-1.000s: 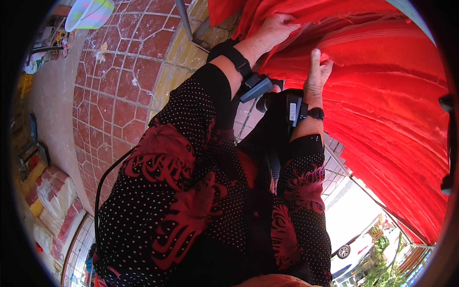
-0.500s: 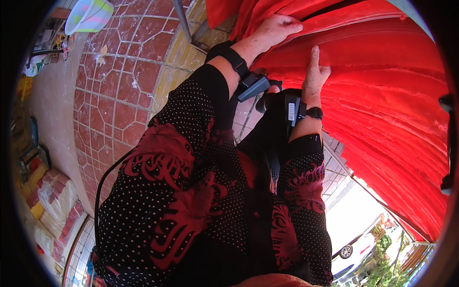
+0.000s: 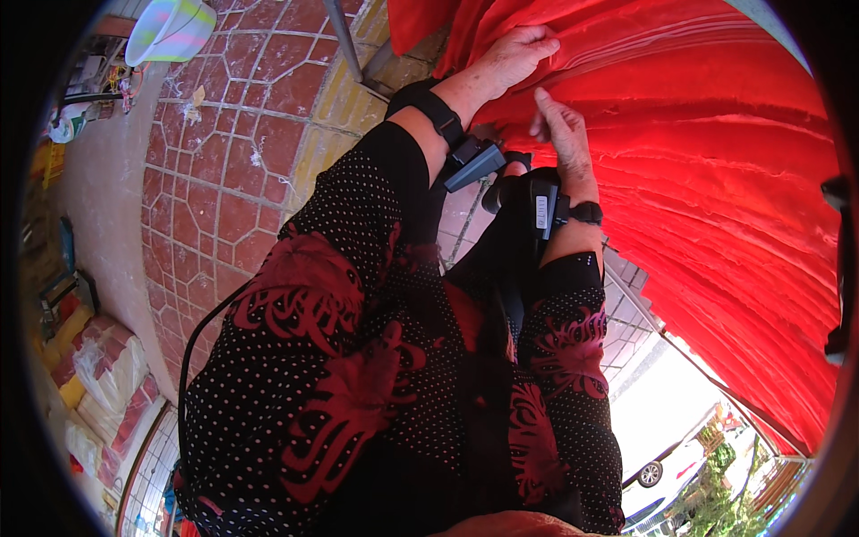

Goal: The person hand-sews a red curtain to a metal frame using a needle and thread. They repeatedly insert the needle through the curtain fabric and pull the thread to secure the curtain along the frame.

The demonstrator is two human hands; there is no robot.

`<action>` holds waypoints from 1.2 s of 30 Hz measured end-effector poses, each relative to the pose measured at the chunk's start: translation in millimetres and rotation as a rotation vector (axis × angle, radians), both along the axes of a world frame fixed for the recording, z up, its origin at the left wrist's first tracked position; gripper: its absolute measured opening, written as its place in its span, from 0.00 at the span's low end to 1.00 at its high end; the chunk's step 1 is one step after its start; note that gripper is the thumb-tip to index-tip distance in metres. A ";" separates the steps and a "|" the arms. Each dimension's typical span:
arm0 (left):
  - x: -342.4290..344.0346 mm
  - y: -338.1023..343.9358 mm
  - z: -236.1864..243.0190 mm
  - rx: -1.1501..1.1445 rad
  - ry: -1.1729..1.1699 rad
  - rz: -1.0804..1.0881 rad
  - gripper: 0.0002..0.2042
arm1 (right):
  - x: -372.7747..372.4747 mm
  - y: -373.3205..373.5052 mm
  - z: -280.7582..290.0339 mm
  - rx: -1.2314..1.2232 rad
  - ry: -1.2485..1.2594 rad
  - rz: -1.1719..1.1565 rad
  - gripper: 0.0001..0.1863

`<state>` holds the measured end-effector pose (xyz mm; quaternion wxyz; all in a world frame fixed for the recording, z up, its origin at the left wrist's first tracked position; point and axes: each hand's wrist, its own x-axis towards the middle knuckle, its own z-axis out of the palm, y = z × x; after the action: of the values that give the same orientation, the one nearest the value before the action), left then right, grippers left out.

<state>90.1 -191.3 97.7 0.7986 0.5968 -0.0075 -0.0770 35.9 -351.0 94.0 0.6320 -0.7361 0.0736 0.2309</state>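
Bright red cloth (image 3: 716, 170) hangs in long, seemingly stacked pleats.

Two hands, left hand (image 3: 514, 58) and right hand (image 3: 562, 134); one red cloth (image 3: 716, 161); two black wrist devices (image 3: 474, 161); one striped tub (image 3: 174, 27).
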 end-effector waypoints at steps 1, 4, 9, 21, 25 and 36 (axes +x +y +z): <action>0.6 0.5 -0.2 -0.002 0.008 -0.012 0.25 | -1.8 3.2 0.3 0.055 0.032 0.067 0.20; 3.0 1.5 -2.7 0.023 -0.019 -0.032 0.25 | -5.2 11.2 1.3 0.194 -0.182 0.047 0.13; 5.3 -1.7 -9.8 -0.011 -0.033 -0.030 0.18 | -1.9 17.9 4.3 0.276 -0.436 -0.231 0.13; 8.0 -2.4 -14.3 0.063 -0.151 0.002 0.09 | -11.0 26.3 6.7 -0.214 -0.952 -0.249 0.17; 7.8 -2.4 -14.9 0.082 -0.110 -0.059 0.10 | -9.4 31.8 4.9 -0.356 -0.954 -0.144 0.19; 7.7 4.6 -12.1 0.115 -0.125 0.046 0.10 | 6.4 23.2 -4.9 -0.360 -0.783 -0.479 0.16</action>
<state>97.8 -186.7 85.6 0.7627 0.6452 -0.0394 -0.0215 42.3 -327.7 89.1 0.5104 -0.8274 0.0366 -0.2313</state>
